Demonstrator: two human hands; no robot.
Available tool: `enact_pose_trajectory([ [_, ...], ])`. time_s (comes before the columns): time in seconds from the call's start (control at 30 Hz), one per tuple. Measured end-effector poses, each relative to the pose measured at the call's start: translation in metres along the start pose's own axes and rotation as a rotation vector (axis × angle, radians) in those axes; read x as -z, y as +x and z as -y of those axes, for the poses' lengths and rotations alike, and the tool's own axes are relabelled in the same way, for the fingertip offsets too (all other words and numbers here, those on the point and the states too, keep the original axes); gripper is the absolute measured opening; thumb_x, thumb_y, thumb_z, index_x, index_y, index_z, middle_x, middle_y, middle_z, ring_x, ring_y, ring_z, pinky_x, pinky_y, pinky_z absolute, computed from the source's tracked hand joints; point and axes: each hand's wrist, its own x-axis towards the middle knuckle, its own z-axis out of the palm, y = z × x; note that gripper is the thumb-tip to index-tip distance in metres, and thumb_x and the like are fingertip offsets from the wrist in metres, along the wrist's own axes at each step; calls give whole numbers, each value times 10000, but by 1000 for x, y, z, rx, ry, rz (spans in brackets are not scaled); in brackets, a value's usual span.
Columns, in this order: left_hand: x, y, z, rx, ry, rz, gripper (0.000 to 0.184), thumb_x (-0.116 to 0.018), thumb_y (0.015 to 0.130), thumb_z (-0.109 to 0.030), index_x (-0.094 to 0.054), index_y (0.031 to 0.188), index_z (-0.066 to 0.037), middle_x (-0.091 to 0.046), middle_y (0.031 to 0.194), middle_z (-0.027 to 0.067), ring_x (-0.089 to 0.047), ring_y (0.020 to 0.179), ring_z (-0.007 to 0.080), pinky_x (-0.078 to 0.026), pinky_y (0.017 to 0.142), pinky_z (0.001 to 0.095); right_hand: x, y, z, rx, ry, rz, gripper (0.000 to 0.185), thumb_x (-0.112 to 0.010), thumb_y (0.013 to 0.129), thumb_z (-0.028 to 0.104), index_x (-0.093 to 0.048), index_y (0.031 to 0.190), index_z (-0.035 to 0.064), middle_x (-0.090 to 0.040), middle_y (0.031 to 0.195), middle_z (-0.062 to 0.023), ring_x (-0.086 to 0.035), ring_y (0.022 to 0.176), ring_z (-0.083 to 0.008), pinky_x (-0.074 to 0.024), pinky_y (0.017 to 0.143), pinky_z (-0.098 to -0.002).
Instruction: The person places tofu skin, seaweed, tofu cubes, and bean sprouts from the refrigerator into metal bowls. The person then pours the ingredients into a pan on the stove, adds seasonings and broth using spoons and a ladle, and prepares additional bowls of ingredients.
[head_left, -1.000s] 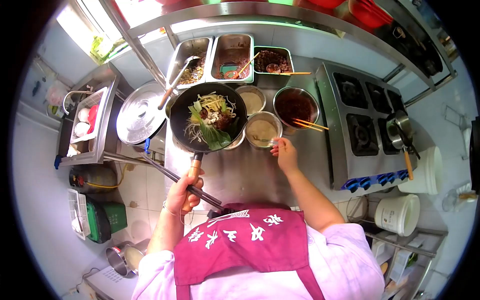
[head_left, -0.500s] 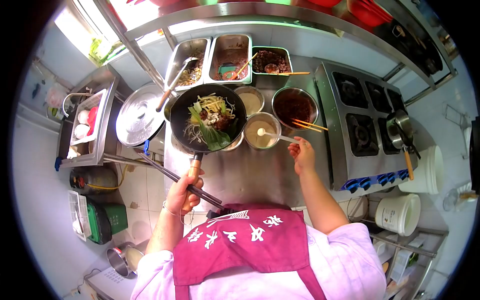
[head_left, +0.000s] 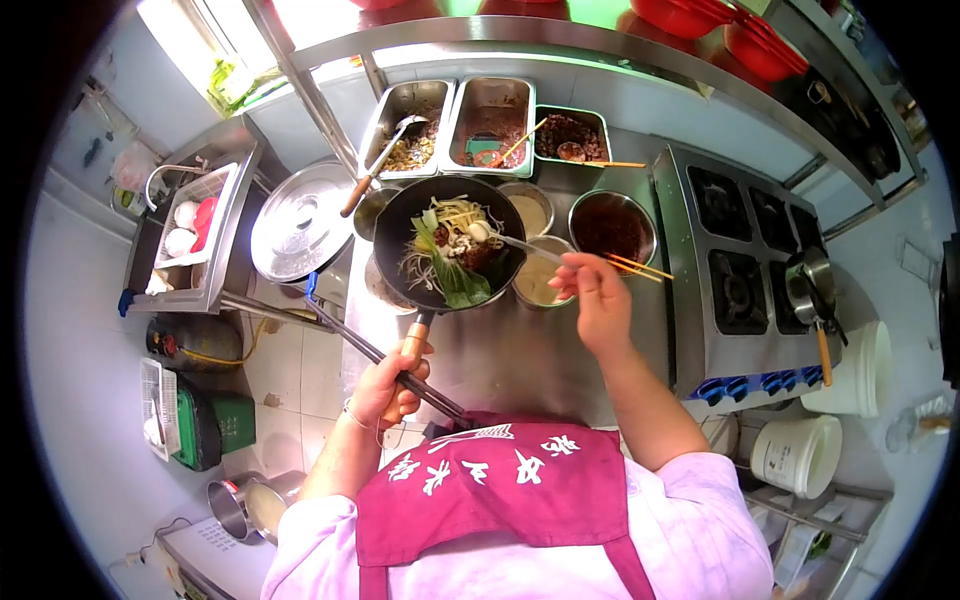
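My left hand (head_left: 392, 388) is closed round the wooden handle of a dark frying pan (head_left: 398, 212), with a pair of long dark chopsticks (head_left: 357, 343) in the same grip. Bean sprouts, pale strips, brown minced topping and a green leaf (head_left: 465, 290) lie in the pan. Between the fingers of my right hand (head_left: 600, 300) is a small white spoon (head_left: 520, 246), its bowl over the food in the pan. A metal pot of pale powder or sauce (head_left: 541, 285) sits partly hidden below that hand. Beside it stands a bowl of dark red sauce (head_left: 612, 228) with light chopsticks (head_left: 640, 267) across its rim.
Along the back are metal trays (head_left: 487, 125) of toppings, one with a ladle (head_left: 380, 165). A gas stove (head_left: 740, 285) with a small saucepan (head_left: 808, 285) stands right. At left are a large lid (head_left: 303, 222) and a sink (head_left: 215, 275). A shelf rail (head_left: 540, 30) crosses overhead.
My right hand has moved left, carrying the spoon from over the pale pot to over the pan. My left hand still grips the pan and chopsticks. The whole view has shifted slightly.
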Motion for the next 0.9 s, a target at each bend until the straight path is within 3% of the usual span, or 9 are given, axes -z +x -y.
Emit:
enact_pose_trajectory([
  [0.07, 2, -2, 1, 15, 2, 18, 315, -475, 884, -235, -430, 1107, -16, -402, 631, 6, -340, 371, 42, -289, 303, 170, -6, 2, -7, 305, -320, 190, 254, -378, 979, 176, -541, 1087, 15, -596, 879, -75, -603, 783, -134, -483, 658, -240],
  [0.13, 4, -5, 1, 10, -3, 20, 317, -475, 884, -235, -430, 1108, -16, -405, 634, 7, -338, 369, 41, -290, 303, 168, -9, 6, -6, 333, -327, 192, 255, -362, 980, 155, -540, 1088, 7, -597, 888, -74, -601, 778, -131, -481, 658, -238],
  [0.33, 12, -17, 4, -33, -1, -5, 333, -480, 884, -246, -427, 1122, -20, -427, 663, 19, -340, 369, 42, -304, 309, 166, 13, 50, -45, 91, -156, -191, 250, -386, 977, 185, -556, 1068, 24, -587, 836, -51, -586, 733, -106, -477, 634, -229],
  [0.5, 18, -22, 3, -66, 5, -34, 347, -488, 868, -244, -426, 1126, -21, -449, 688, 27, -355, 369, 53, -321, 316, 179, 6, 94, -134, 0, -483, -78, 217, -456, 935, 176, -587, 993, 14, -611, 816, -112, -615, 736, -188, -491, 663, -300],
  [0.57, 21, -24, 5, -76, -11, -31, 353, -497, 857, -238, -428, 1127, -21, -467, 698, 36, -368, 371, 61, -322, 316, 183, 5, 106, -168, 399, -886, -5, 212, -458, 923, 163, -602, 985, 21, -597, 750, -70, -594, 679, -136, -479, 596, -281],
  [0.6, 22, -24, 6, -79, -8, -34, 353, -497, 857, -238, -428, 1127, -21, -467, 698, 36, -368, 371, 61, -322, 316, 183, 3, 108, -173, 400, -881, -5, 212, -458, 923, 163, -602, 985, 21, -597, 750, -70, -594, 679, -136, -479, 596, -281],
  [0.73, 23, -26, 6, -76, -23, -49, 360, -508, 852, -244, -435, 1125, -22, -493, 711, 50, -371, 370, 65, -321, 319, 186, -2, 111, -183, 187, -724, 47, 218, -440, 920, 157, -599, 981, 21, -606, 723, -80, -602, 629, -146, -484, 576, -287],
  [0.8, 21, -26, 6, -76, -27, -73, 358, -508, 852, -243, -435, 1125, -22, -487, 706, 48, -370, 370, 68, -319, 323, 187, 0, 108, -175, -221, -326, -105, 245, -401, 940, 170, -578, 991, 9, -604, 725, -89, -598, 608, -145, -497, 579, -262],
  [0.9, 22, -22, 6, -78, -29, -61, 350, -502, 855, -242, -435, 1119, -22, -482, 703, 46, -366, 370, 71, -315, 324, 187, 7, 104, -163, -321, -108, -253, 276, -370, 961, 192, -554, 1014, -7, -585, 751, -105, -603, 626, -145, -507, 545, -252],
])
